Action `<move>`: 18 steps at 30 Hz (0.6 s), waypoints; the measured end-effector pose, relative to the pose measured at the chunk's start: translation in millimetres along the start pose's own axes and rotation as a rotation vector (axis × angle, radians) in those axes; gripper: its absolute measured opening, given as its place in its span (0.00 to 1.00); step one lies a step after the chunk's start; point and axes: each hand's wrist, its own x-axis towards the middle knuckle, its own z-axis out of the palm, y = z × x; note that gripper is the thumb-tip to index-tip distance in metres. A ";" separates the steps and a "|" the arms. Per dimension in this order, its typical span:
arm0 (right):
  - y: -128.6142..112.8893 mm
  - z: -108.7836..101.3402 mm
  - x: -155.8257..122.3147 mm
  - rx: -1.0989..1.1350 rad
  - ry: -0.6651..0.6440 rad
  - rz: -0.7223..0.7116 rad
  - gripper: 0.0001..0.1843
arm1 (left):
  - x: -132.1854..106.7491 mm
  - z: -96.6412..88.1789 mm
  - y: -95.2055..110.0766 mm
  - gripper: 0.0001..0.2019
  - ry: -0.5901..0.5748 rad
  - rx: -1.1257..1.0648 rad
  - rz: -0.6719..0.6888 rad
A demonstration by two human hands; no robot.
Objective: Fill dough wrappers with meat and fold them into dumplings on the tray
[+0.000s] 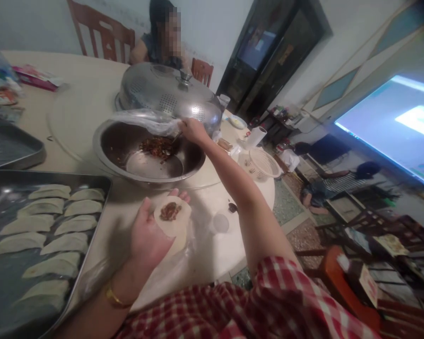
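On the palm of my left hand (150, 235) rests a round dumpling wrapper (182, 219) with a mound of brown meat filling (170, 211) at its middle. My left fingers curl beneath it. Over the right rim of a large steel bowl (150, 178), my right hand (194, 131) is closed around a thin utensil (176, 137) whose lower end points into the bowl; its kind is unclear. Clear plastic film (141, 118) lies across the bowl's back rim and meets my right fingers. More chopped filling (157, 147) clings to the bowl's far inner side.
A metal tray (108, 186) with rows of folded dumplings (69, 242) is at left, another dark tray (14, 141) behind it. Beyond the bowl stands a large domed steel lid (169, 89). A white plastic basket (263, 162) is right. Another person (159, 37) sits across the table.
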 end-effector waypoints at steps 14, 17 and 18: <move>71.9 -75.2 -339.2 0.010 0.192 -0.112 0.22 | -27.9 31.0 -31.2 0.35 0.138 0.241 0.044; 79.4 -58.9 -359.3 -0.090 0.002 -0.094 0.20 | -40.3 25.9 -44.9 0.35 0.145 0.300 -0.004; 79.7 -53.7 -358.5 -0.127 -0.052 -0.095 0.19 | -44.1 24.7 -49.1 0.35 0.169 0.309 -0.013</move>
